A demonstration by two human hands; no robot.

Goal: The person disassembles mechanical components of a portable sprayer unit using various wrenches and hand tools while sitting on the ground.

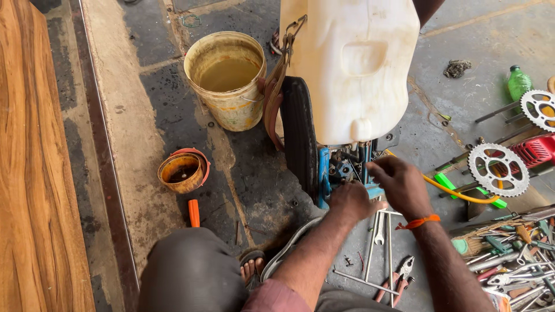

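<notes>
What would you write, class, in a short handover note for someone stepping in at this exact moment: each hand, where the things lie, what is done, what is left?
Left hand: closed on the blue pump block under the white tank; what it grips is hidden.
Right hand: fingers spread over the same block, by the yellow hose; holding nothing that I can see.
Things: spanners and pliers lie on the floor just below the hands; more tools are heaped at right. Bucket of murky liquid behind.
Done: cannot tell from this view.
Left: the work on the block looks unfinished, as both hands are on it.
</notes>
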